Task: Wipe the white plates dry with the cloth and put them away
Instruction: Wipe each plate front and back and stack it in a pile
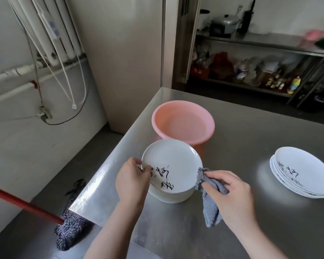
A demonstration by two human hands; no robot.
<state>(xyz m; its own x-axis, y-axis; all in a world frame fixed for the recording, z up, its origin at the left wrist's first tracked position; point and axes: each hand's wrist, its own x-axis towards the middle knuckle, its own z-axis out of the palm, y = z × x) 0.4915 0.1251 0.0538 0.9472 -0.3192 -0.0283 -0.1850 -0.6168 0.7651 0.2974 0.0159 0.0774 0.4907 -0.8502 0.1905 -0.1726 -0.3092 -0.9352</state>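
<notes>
— Head view, hands?
— I see the left hand (132,181) pinching the near rim of the top plate (171,166), tilting it off the stack (171,195) on the steel table (251,131). The right hand (232,195) clenches a grey cloth (210,200) beside it.
— Plate condition?
— White, glossy, black brush characters; I cannot read them.
</notes>
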